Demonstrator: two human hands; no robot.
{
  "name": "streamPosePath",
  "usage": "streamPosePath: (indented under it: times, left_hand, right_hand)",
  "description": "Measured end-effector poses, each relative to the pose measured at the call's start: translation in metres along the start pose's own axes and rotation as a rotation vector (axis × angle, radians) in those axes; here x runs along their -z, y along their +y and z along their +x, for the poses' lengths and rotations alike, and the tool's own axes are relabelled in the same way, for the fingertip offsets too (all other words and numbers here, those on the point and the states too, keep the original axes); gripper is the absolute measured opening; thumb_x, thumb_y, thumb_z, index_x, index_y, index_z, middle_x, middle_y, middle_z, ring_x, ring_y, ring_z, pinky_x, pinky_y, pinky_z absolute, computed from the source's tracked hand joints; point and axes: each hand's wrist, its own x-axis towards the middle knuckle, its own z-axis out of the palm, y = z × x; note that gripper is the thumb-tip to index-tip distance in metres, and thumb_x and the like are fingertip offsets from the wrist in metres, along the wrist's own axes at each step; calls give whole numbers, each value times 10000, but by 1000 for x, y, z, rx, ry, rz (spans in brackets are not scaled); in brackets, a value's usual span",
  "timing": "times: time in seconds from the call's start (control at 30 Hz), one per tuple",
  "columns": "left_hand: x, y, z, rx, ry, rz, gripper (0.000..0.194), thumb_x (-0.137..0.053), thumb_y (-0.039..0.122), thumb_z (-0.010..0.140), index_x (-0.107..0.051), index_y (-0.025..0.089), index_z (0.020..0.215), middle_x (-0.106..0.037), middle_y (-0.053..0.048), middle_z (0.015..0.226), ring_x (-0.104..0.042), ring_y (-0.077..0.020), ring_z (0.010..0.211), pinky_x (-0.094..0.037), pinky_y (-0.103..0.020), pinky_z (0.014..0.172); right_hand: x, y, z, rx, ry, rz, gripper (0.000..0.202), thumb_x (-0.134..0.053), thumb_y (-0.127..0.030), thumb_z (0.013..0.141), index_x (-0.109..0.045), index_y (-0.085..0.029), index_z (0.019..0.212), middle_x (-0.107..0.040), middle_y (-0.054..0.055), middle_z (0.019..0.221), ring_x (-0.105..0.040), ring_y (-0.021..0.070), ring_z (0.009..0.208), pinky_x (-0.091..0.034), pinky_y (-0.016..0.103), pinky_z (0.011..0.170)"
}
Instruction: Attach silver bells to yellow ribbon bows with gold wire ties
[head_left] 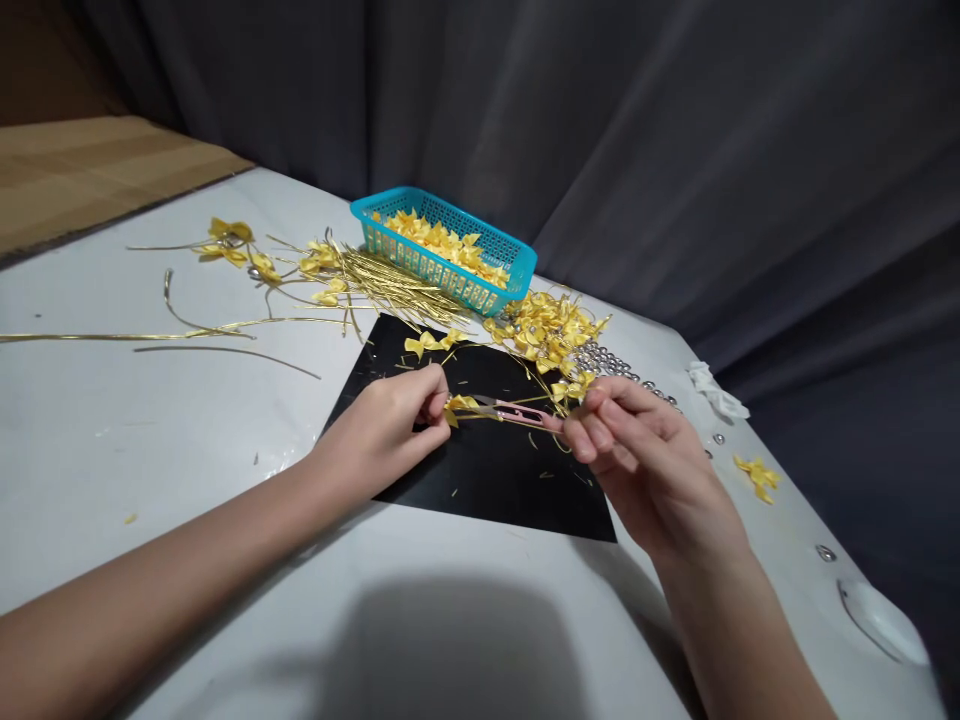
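My left hand [405, 415] is closed in a pinch on a yellow ribbon bow [460, 404] above the black mat [487, 480]. My right hand [630, 440] has its fingers pressed together at the near end of a thin gold wire [517, 425] that runs from the bow. Pink-handled scissors [525, 412] show between the two hands; whether they lie on the mat or are held is hard to tell. More gold wire with yellow bows [576, 387] lies just beyond my right fingertips.
A teal basket [529, 268] of yellow bows stands at the back, with gold wires [397, 285] before it. Loose bows [555, 325] and silver beads [611, 365] lie at its right. Wired bows [229, 240] are at back left, a white object [881, 620] at far right.
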Motion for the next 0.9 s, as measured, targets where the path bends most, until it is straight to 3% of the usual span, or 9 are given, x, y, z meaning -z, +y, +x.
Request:
streamPosePath:
  times: [0.13, 0.23, 0.3, 0.37, 0.47, 0.57, 0.77, 0.9]
  left_hand:
    - [0, 1, -1, -2, -54, -8, 227, -500, 64, 723, -337, 216, 682, -454, 74, 607, -403, -81, 524, -297, -198, 508]
    - [-1, 5, -1, 44, -123, -88, 205, -502, 86, 720, -347, 219, 698, -483, 70, 628, -433, -81, 527, -325, -202, 513]
    - [-2, 7, -2, 71, -146, -162, 194, -502, 93, 712, -355, 220, 708, -496, 68, 642, -459, -78, 532, -352, -198, 518]
    - [-2, 10, -3, 88, -147, -206, 191, -505, 93, 703, -362, 220, 708, -493, 68, 638, -474, -76, 531, -367, -194, 515]
    - [-2, 12, -3, 101, -153, -234, 188, -511, 93, 694, -372, 218, 705, -479, 72, 617, -475, -76, 524, -376, -191, 506]
    - [-2, 13, -2, 100, -180, -261, 174, -514, 98, 700, -386, 216, 710, -476, 71, 612, -479, -78, 528, -380, -189, 501]
    - [-2, 14, -3, 107, -208, -270, 159, -516, 107, 705, -398, 214, 713, -481, 71, 604, -480, -79, 523, -382, -188, 492]
    - [-3, 13, -3, 105, -204, -255, 155, -514, 109, 708, -399, 213, 713, -492, 67, 617, -493, -81, 532, -387, -189, 501]
  right_hand:
    - [0, 2, 7, -174, 156, 226, 163, -740, -206, 682, -633, -173, 801, -453, -72, 580, -484, 30, 527, -543, 159, 743]
    - [7, 6, 10, -199, 269, 68, 234, -718, -202, 701, -597, -175, 900, -481, -54, 623, -479, 50, 544, -534, 167, 650]
    - [10, 7, 11, -98, 316, -122, 322, -706, -207, 735, -540, -221, 1011, -512, -49, 669, -467, 63, 536, -506, 184, 575]
    - [11, 9, 9, 51, 253, -310, 293, -670, -226, 785, -513, -270, 1028, -525, -44, 713, -458, 78, 539, -468, 199, 525]
    - [7, 9, 4, 202, -91, -691, 70, -569, -222, 864, -613, -237, 917, -567, 2, 759, -507, 107, 629, -418, 229, 539]
    - [3, 13, 1, 297, -344, -1013, 171, -520, -168, 880, -689, -174, 903, -587, 42, 744, -532, 132, 697, -406, 260, 615]
    - [7, 23, 4, 331, -318, -1228, 226, -516, -187, 879, -693, -153, 1017, -596, 71, 793, -550, 154, 731, -413, 269, 630]
    - [9, 24, 6, 308, -255, -1220, 193, -523, -218, 884, -694, -146, 939, -605, 55, 746, -527, 121, 622, -392, 242, 562]
